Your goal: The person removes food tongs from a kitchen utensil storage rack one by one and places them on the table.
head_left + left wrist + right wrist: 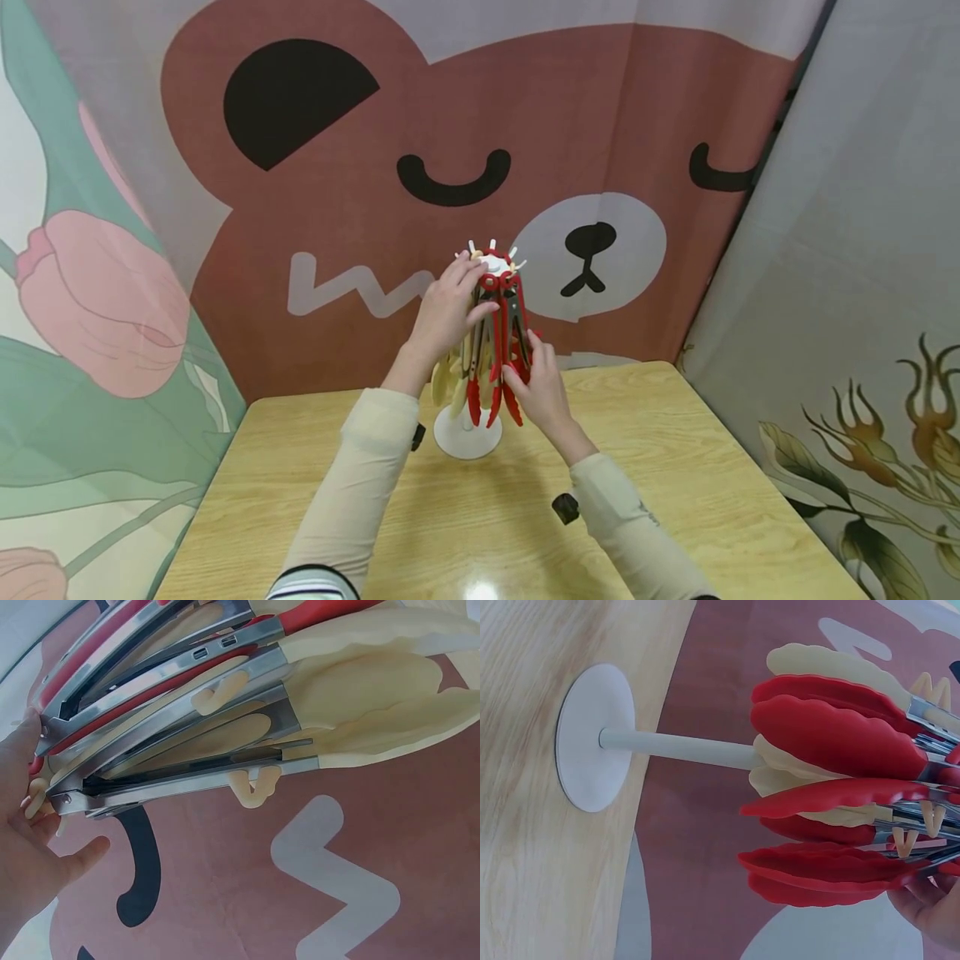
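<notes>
A white stand (448,437) with hooks round its top carries several tongs, some with red tips and some with cream ones. My left hand (447,304) is at the stand's top, fingers laid over the white cap (495,265) and thumb sticking out. In the left wrist view its fingertips touch the hinge ends of the tongs, close to the cream tongs (375,727). Lower down, my right hand (542,392) grips red tongs (817,876) from the right side, thumb in front. Part of its fingers is hidden behind the metal arms.
The stand's round foot rests near the back edge of the wooden table (300,483). Behind it hangs a curtain (337,200) with a bear's face, and printed cloths hang at left and right.
</notes>
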`<state>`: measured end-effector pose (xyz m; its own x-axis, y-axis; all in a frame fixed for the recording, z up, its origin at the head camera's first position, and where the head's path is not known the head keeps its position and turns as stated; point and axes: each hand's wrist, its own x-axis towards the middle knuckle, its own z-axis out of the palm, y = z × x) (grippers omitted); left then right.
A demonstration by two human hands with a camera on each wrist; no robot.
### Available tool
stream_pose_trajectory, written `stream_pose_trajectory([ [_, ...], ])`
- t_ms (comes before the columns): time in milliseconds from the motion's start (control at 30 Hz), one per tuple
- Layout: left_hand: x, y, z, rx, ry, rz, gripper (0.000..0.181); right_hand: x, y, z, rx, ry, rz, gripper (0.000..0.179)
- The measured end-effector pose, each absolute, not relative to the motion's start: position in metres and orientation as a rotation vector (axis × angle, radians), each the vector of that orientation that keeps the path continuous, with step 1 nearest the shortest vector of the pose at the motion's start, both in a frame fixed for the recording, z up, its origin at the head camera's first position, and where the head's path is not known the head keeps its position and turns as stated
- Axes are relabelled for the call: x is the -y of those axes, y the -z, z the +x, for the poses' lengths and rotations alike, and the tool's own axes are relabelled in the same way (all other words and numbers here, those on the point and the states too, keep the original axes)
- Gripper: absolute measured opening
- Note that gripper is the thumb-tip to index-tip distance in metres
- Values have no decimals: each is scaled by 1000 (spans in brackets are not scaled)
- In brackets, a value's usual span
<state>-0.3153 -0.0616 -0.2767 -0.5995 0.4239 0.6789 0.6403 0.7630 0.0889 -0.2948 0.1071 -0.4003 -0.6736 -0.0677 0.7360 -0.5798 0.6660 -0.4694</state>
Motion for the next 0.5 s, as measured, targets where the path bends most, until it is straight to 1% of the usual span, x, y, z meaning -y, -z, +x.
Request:
stream_pose_trajectory([
  [267,61,276,-315,2306,442,-792,57,-111,405,-293,2209,-964,542,59],
  [500,60,277,-316,2301,431,-792,57,-111,404,-290,2225,-942,527,73],
])
